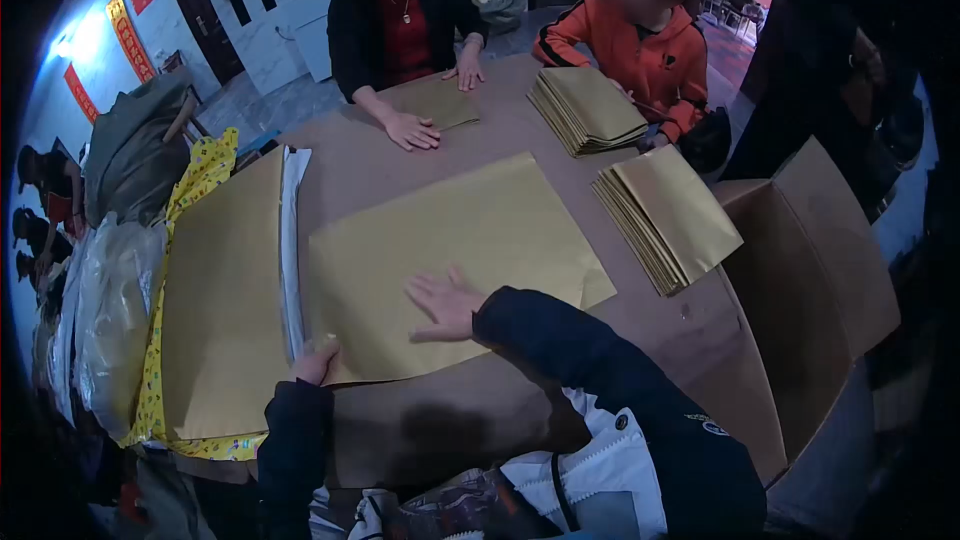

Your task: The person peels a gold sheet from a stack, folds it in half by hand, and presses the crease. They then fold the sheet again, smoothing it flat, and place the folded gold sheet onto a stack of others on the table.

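Brown round counter point(690, 325); large flat gold paper sheet point(450, 250) at centre. My right hand point(445, 302) flat, fingers spread on sheet. My left hand point(315, 362) pinches sheet's near-left corner. Folded gold stacks point(668, 212) far right; open cardboard box point(815, 280) beside. White tiled wall point(270, 35) behind two seated persons.

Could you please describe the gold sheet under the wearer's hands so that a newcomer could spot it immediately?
On the brown table, find the gold sheet lying flat at the centre. Unlike the folded stacks nearby, it is single and unfolded, with the right hand flat on it.
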Action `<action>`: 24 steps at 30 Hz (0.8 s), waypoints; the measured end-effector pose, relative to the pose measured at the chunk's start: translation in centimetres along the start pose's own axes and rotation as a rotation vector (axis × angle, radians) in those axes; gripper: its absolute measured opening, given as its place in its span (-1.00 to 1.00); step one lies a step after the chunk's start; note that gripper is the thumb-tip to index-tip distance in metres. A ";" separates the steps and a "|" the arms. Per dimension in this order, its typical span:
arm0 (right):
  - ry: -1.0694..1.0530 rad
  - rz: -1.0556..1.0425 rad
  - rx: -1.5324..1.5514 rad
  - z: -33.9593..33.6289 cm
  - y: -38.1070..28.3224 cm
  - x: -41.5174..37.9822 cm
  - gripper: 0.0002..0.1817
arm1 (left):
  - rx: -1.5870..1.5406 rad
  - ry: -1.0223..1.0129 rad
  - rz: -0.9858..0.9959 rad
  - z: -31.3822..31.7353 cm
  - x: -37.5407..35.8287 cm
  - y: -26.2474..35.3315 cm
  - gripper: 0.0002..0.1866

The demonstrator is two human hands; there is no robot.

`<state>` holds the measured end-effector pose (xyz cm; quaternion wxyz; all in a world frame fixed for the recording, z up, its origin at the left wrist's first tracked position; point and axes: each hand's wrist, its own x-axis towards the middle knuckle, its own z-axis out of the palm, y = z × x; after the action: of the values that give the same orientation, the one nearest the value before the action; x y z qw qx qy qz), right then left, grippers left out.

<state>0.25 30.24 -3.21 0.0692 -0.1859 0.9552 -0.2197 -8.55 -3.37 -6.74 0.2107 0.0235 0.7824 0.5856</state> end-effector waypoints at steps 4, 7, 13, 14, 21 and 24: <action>0.074 -0.256 -0.052 1.2 -7.2 -3.9 0.10 | -0.054 -0.073 -0.008 0.8 -1.1 4.2 -0.68; 0.284 -0.188 -0.147 3.4 -8.0 -4.8 -0.05 | 0.065 -0.034 0.263 -0.5 3.1 -0.7 -0.73; 0.607 -0.160 -0.060 0.9 -8.4 -6.3 -0.50 | -0.381 0.023 0.259 5.1 -4.9 8.6 -0.76; 0.607 -0.161 -0.062 0.2 -8.2 -6.6 -0.50 | -0.382 0.023 0.260 4.5 -6.1 8.4 -0.76; 0.638 -0.445 0.215 -3.7 -6.8 -13.5 -0.66 | -0.202 -0.537 0.205 2.0 -8.3 6.7 -0.02; 0.640 -0.458 0.258 -3.7 -7.2 -16.8 -0.68 | -0.356 -0.245 0.312 2.9 -5.9 4.6 0.03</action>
<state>17.25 32.12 4.15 -0.2591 -0.3058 0.8271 -0.3940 -3.12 -1.00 -1.35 0.2118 0.1770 0.6227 0.7322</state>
